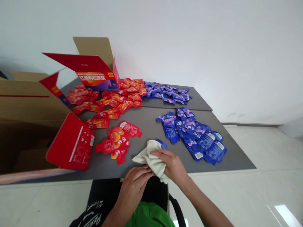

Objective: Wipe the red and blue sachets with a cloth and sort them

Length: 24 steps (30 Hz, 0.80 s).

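Note:
Over the front edge of the grey table, my right hand is closed on a crumpled off-white cloth. A corner of a blue pouch sticks out from behind the cloth; the rest of it is covered. My left hand has its fingers pressed together at the cloth's lower left side, and what they pinch is hidden. To the left of the cloth lies a small group of red pouches. On the right, a spread of overlapping blue pouches covers part of the table.
Behind are a heap of red pouches and a heap of blue pouches. An open red printed box stands at the back left. A large open carton with red flaps occupies the near left. The grey table meets a white wall.

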{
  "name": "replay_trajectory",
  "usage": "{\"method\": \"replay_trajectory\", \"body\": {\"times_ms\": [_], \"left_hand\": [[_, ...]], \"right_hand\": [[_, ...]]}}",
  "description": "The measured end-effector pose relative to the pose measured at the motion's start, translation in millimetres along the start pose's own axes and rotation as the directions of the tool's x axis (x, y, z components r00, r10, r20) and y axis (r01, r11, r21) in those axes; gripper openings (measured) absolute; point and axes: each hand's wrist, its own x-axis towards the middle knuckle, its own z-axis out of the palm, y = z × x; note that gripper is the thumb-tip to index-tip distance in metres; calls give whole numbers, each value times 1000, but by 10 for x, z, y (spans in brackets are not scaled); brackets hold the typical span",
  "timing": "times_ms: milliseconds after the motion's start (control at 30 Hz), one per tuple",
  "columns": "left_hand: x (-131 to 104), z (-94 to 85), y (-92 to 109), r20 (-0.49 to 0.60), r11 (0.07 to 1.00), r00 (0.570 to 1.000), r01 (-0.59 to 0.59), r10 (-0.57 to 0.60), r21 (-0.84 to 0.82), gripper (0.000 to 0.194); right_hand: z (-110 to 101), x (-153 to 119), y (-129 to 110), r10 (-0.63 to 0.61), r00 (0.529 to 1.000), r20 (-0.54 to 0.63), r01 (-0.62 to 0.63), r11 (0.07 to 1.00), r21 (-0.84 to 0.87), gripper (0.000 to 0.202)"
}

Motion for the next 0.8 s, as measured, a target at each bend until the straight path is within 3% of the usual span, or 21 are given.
{"method": "replay_trajectory", "body": {"times_ms": [100, 200, 333, 400, 500, 600, 700, 800], "left_hand": [[-1, 7, -13, -4, 1000, 1000, -20, 20, -13, 24], [-1, 7, -11, -8, 1000, 1000, -13, 13, -14, 24], [5, -1, 8, 8, 1000, 1000, 14, -14, 4, 25], [6, -1, 9, 14, 1000, 1000, 26, -26, 6, 26], [4, 1, -2, 9, 1000, 1000, -1, 1, -7, 24], [5, 2, -11, 2, 1000, 1000, -14, 14, -14, 23], [13, -5, -3, -10, 1000, 1000, -14, 14, -13, 24], [26, -14, 15, -10, 1000, 1000, 6, -6, 3, 27]], "right_hand": [[-116, 148, 195, 71, 989, -128, -78, 996, -54, 51], [-193, 151, 141, 29, 978, -208, -43, 997, -66, 51], [-56, -54, -132, -76, 996, -36, 75, 997, -30, 54], [26, -84, -140, -72, 997, 34, 72, 997, -13, 55], [18, 56, 62, 17, 1000, -20, -17, 1000, -15, 54], [-124, 242, 243, 82, 989, -120, -92, 993, -80, 54], [-202, 226, 136, 30, 983, -182, -46, 995, -84, 52], [-103, 30, -126, -71, 994, -79, 67, 996, -51, 56]]}}
